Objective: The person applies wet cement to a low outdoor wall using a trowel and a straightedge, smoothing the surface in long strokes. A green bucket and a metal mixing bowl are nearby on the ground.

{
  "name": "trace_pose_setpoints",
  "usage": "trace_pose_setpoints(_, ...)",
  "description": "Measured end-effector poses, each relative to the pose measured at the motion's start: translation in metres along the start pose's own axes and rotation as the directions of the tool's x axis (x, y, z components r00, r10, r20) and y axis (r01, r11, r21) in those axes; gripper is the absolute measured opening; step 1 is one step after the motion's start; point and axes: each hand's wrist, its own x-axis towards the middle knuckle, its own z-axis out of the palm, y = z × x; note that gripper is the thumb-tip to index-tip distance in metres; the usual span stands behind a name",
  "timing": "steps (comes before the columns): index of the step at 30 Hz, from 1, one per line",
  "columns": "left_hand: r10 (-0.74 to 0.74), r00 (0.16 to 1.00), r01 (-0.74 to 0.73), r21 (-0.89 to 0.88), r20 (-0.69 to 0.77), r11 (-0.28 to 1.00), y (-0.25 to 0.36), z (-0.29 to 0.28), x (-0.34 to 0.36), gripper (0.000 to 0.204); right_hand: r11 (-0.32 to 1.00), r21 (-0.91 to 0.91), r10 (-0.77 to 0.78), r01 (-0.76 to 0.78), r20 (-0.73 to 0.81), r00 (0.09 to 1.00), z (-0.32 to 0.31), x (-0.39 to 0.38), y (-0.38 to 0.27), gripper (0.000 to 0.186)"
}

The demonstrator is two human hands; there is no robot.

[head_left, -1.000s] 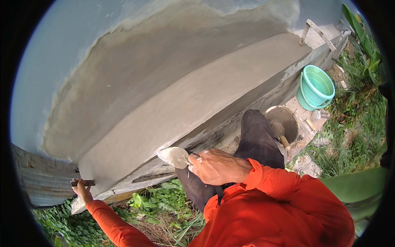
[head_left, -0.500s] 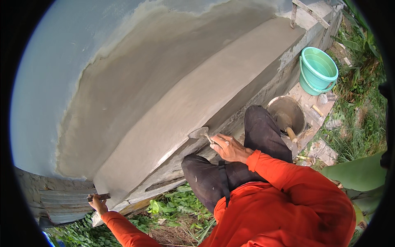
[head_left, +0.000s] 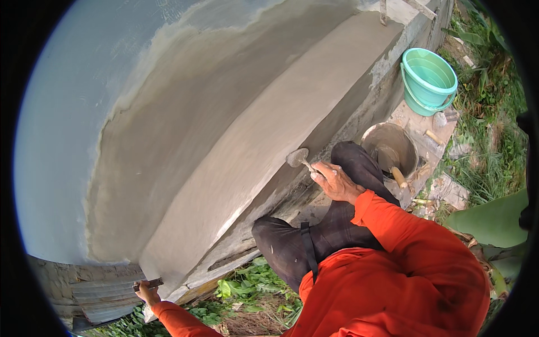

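Note:
My right hand grips a small trowel, its mortar-coated blade pressed against the lower edge of a wet grey plastered band on a wall. My left hand, arm stretched far to the lower left, clutches a dark flat tool at the band's near end. I wear orange sleeves and dark trousers, with my knees bent close to the wall's base.
A grey mortar bucket with a wooden-handled tool in it stands by my knee. A turquoise bucket sits farther right on a concrete ledge. Grass and weeds lie below and to the right. Corrugated sheet shows at lower left.
My right hand has carried the trowel rightward and up along the plastered band's lower edge. My left hand has stayed gripping the dark tool at the band's near end.

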Motion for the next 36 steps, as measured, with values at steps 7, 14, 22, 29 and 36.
trace_pose_setpoints(7,0.035,0.999,-0.036,0.012,0.034,0.999,0.004,0.003,-0.002,0.022,0.999,0.019,0.029,-0.028,-0.033,0.999,-0.019,0.007,0.011,0.024)
trace_pose_setpoints(14,0.041,0.999,-0.041,0.004,0.022,0.999,0.004,0.005,-0.006,0.021,1.000,0.022,-0.016,0.019,-0.098,0.995,-0.017,0.005,0.015,0.023)
trace_pose_setpoints(22,0.033,0.999,-0.033,0.003,0.021,0.999,0.005,0.005,-0.005,0.025,0.948,0.288,0.205,-0.137,-0.220,0.954,-0.029,0.005,0.040,0.033)
trace_pose_setpoints(29,0.006,1.000,-0.005,0.022,-0.012,1.000,0.004,0.004,-0.001,0.029,0.600,0.795,0.539,-0.082,-0.327,0.776,-0.033,0.014,0.055,0.033)
trace_pose_setpoints(36,-0.027,1.000,0.026,-0.056,-0.010,0.998,-0.004,-0.002,0.007,0.032,0.531,0.835,0.458,-0.142,-0.142,0.878,-0.009,0.009,0.034,0.031)
